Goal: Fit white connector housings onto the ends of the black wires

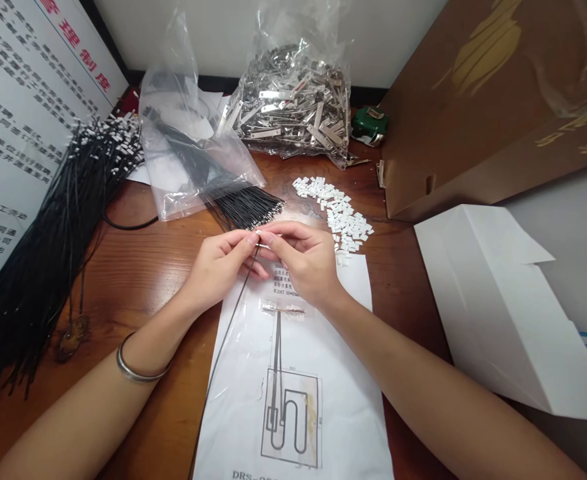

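My left hand pinches the end of a thin black wire, which runs down over the printed sheet toward the bottom edge. My right hand meets it fingertip to fingertip, closed on a small white connector housing at the wire's end. Most of that housing is hidden by the fingers. Just behind my hands lies a bundle of black wires with bare metal tips, partly inside a clear bag. A pile of white connector housings is spread to the right of my hands.
A clear bag of metal strips stands at the back, beside a green tape measure. Black wires with white ends hang at left. A brown box and folded white card border the right. A drawing sheet lies below my hands.
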Demonstrator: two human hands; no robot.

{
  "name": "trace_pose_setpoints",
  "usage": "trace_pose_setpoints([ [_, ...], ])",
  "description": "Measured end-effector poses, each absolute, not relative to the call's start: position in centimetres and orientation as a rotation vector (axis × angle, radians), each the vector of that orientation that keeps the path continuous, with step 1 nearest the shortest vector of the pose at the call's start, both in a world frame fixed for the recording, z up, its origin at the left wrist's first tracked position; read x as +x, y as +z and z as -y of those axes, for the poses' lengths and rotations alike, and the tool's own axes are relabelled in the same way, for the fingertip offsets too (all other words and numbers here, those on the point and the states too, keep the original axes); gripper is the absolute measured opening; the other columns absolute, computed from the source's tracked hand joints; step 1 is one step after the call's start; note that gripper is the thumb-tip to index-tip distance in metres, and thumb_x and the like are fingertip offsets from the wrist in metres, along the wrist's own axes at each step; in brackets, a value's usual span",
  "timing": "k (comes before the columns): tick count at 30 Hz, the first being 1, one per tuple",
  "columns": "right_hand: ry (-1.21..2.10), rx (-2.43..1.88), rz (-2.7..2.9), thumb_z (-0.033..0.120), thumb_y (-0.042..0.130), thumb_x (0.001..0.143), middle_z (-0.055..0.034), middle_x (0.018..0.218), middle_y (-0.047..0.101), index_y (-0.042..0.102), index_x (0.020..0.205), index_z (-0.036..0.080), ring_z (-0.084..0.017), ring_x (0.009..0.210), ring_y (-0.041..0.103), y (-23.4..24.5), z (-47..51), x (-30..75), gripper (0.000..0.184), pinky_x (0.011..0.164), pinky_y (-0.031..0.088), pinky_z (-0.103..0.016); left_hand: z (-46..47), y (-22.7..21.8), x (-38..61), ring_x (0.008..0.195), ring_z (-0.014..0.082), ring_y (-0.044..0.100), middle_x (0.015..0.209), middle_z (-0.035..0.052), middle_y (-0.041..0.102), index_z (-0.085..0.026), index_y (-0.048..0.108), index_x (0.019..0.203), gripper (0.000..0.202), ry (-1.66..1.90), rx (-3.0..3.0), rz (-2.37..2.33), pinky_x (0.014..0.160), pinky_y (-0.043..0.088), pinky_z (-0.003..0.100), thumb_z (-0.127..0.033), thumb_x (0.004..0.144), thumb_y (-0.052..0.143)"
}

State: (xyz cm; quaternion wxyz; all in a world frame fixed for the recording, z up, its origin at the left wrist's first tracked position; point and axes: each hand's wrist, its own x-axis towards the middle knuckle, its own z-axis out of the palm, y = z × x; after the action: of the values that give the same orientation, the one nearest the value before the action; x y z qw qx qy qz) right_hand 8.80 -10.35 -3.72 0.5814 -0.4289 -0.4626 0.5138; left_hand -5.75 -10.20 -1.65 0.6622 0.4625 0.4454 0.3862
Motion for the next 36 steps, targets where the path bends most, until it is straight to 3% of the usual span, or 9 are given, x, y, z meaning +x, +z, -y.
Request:
trace_pose_setpoints([
  [3,1.202,-0.987,1.050,0.025,0.075,0.073,-0.0004,0.077,0.075,0.077,0.074,0.023,-0.009,0.057,0.059,-3.8,10.3,8.9,0.002,0.051,0.049,-0.025,9.9,-1.6,-6.1,0.056,0.0145,0.067,0.089,0.0113,0.077,-0.013,0.069,0.090,0.034,0.781,0.946,-0.911,0.051,0.054,0.024,-0.046,0.080,0.072],
  [7,1.235,-0.938,1.011,0.024,0.077,0.072,-0.0002,0.076,0.075,0.077,0.074,0.024,-0.011,0.062,0.064,-3.7,10.2,9.0,0.002,0.055,0.052,-0.026,9.6,-1.6,-6.4,0.050,0.0139,0.065,0.077,0.0096,0.076,-0.013,0.068,0.086,0.031,0.688,0.793,-0.794,0.045,0.052,0.022,-0.041,0.076,0.077],
  [11,1.256,-0.939,1.030,0.028,0.077,0.072,-0.0009,0.078,0.075,0.076,0.074,0.025,-0.010,0.058,0.060,-3.7,10.3,9.1,0.003,0.049,0.049,-0.026,9.5,-1.6,-6.4,0.046,0.0126,0.063,0.067,0.0055,0.073,-0.013,0.067,0.083,0.029,0.661,0.744,-0.748,0.047,0.052,0.021,-0.038,0.074,0.080],
  [17,1.276,-0.887,1.045,0.032,0.077,0.075,-0.0008,0.074,0.071,0.075,0.075,0.025,-0.011,0.059,0.059,-4.0,10.3,9.3,0.008,0.049,0.046,-0.027,9.5,-1.6,-6.4,0.047,0.0102,0.063,0.066,0.0039,0.072,-0.013,0.066,0.079,0.024,0.706,0.762,-0.718,0.048,0.051,0.019,-0.033,0.077,0.078],
  [24,1.282,-0.879,0.983,0.031,0.076,0.074,0.0011,0.077,0.072,0.073,0.075,0.023,-0.005,0.045,0.045,-4.1,10.2,9.4,0.008,0.040,0.033,-0.024,9.8,-1.5,-6.2,0.046,0.0097,0.061,0.062,0.0010,0.070,-0.014,0.065,0.077,0.025,0.775,0.810,-0.755,0.047,0.050,0.020,-0.033,0.073,0.081],
  [28,1.321,-0.908,0.958,0.028,0.077,0.073,0.0039,0.066,0.068,0.071,0.074,0.022,-0.005,0.043,0.043,-4.2,10.1,9.4,0.008,0.041,0.031,-0.024,10.1,-1.7,-6.0,0.048,0.0096,0.061,0.060,0.0004,0.069,-0.014,0.066,0.081,0.024,0.866,0.887,-0.783,0.049,0.051,0.020,-0.033,0.075,0.080],
  [36,1.297,-0.950,0.992,0.027,0.074,0.075,0.0021,0.069,0.071,0.069,0.073,0.021,-0.005,0.046,0.040,-4.1,10.2,9.2,0.008,0.045,0.030,-0.025,10.6,-1.9,-6.0,0.044,0.0084,0.053,0.052,-0.0036,0.059,-0.015,0.068,0.086,0.017,1.042,1.185,-1.008,0.047,0.046,0.020,-0.029,0.079,0.073],
])
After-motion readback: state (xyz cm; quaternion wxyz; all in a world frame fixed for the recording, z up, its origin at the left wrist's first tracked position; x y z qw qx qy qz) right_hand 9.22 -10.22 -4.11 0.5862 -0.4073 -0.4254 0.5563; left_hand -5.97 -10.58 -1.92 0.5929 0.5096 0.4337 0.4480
